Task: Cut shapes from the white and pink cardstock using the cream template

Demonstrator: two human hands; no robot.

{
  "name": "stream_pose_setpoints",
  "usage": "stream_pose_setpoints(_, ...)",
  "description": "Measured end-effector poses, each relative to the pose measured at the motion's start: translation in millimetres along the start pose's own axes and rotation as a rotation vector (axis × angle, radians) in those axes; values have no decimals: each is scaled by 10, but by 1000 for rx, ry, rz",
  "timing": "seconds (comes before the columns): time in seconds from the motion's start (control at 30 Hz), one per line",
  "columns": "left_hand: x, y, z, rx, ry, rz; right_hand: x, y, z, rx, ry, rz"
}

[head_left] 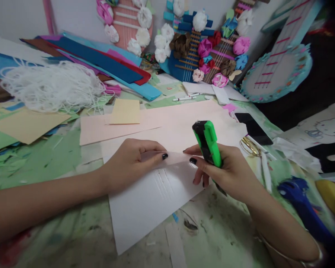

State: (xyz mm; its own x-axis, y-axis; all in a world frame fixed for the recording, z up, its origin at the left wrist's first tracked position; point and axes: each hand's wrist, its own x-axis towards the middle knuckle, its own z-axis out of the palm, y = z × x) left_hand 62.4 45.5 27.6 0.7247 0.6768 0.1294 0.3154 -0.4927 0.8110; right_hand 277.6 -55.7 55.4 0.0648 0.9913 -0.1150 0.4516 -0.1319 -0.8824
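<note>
The left hand [136, 163] is pinching one end of a pale paper piece [177, 158] between thumb and fingers, while the right hand [230, 171] is pinching the other end and also carrying a green-and-black cutter [213, 146] in the crook of its thumb. Beneath both grips a white sheet [139, 216] with slit-like lines is lying, and just beyond them pink card [181, 119] is spreading across the green table [220, 230].
</note>
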Motion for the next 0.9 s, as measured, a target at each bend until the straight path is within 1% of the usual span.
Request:
stream_pose_setpoints(0.07, 3, -3, -1, 12, 9, 11, 13, 0, 42, 91, -42, 52)
stream_pose_setpoints(0.17, 9, -1, -6, 19, 8, 26, 66, 6, 120, 157, -69, 58)
stream_pose_setpoints(0.37, 28, 50, -12, -10, -4, 30, 146, -30, 206, 249, -60, 116)
stream_pose_setpoints(0.57, 58, 48, 49, -125, -48, 19, 138, -24, 220, 206, -98, 81)
stream_pose_setpoints(0.73, 62, 32, 85, -150, -97, 30, 139, -18, 237, 205, -115, 66)
stream_pose_setpoints(0.9, 77, 40, 90, -178, -98, 41, 139, -29, 242, 208, -138, 76)
